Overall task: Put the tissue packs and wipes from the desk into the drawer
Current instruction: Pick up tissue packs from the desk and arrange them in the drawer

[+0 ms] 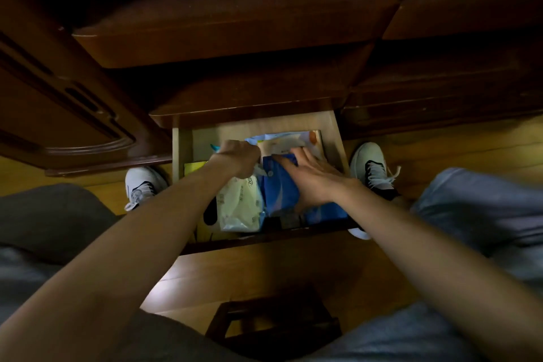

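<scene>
Nearest, both forearms reach forward and down into the open drawer (338, 138). The pale wipes pack (239, 203) lies at the drawer's front, long axis running front to back, just below the left hand (236, 157) – its fingers are curled, seemingly pinching the pack's top edge, though the grip itself is hidden. Touching it on the right, the blue tissue pack (277, 185) lies the same way under the right hand (308, 176), fingers straight and slightly spread, pressing it flat. Further back sit more packs (289, 139) – my guess: both are being settled
</scene>
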